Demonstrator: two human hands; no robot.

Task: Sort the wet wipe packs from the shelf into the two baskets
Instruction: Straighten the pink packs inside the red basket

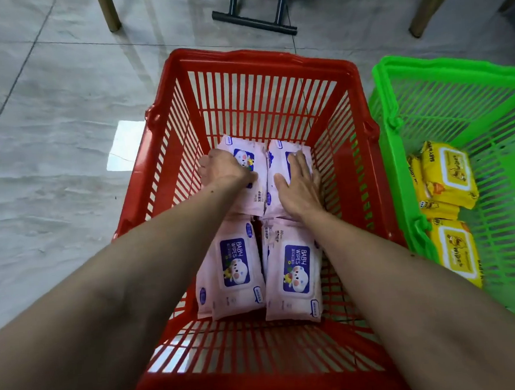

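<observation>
Pressing flat with straight fingers, the right hand (300,188) rests on the far right pink pack (289,162); the left hand (222,168) curls over the far left pink pack (249,162). Both lie in the red basket (272,72), beside the green basket (400,75) holding yellow packs (448,178).

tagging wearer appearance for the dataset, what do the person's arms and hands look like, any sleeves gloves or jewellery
Both forearms are bare all the way to the bottom edge of the picture: no sleeve shows. The left hand and right hand are bare too, with no gloves, and no watch, bracelet or ring can be seen. A few small dark spots mark the forearms. Nothing else is worn.
</observation>
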